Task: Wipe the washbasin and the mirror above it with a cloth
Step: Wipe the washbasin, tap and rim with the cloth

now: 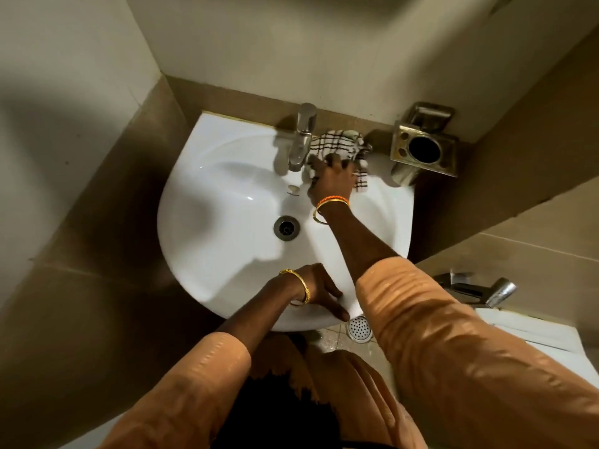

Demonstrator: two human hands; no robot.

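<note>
The white washbasin (227,196) hangs against the back wall in a tiled corner, its bowl round toward the near side and its flat ledge along the back edge. The drain (286,228) sits a little right of the bowl's centre, dark inside a metal ring.

At the near edge of the washbasin the left hand (316,288) lies palm down on the rim, fingers spread flat and pointing right; its grip is wide and holds nothing. A gold bangle (299,283) circles that wrist, and an orange sleeve (201,384) covers the forearm.

On the back ledge, near the middle, the chrome tap (303,137) stands upright with its spout reaching out over the bowl. Just right of the tap, touching its base, lies the cloth (337,145), white with dark checked lines, bunched on the ledge at the back right of the washbasin and hanging slightly over the inner slope. The right hand (334,181) presses down on the cloth from the near side, fingers closed over its folds, so the grip is holding the cloth against the ceramic. Orange and gold bangles (330,205) sit at that wrist, and the bare forearm runs diagonally across the bowl's right half.

Right of the washbasin's back corner a metal holder (424,150) is fixed to the wall, with one large dark round opening. Farther right and nearer, a chrome spray fitting (499,291) is mounted low on the side wall. On the floor under the near rim a round perforated floor drain (359,328) shows.
</note>
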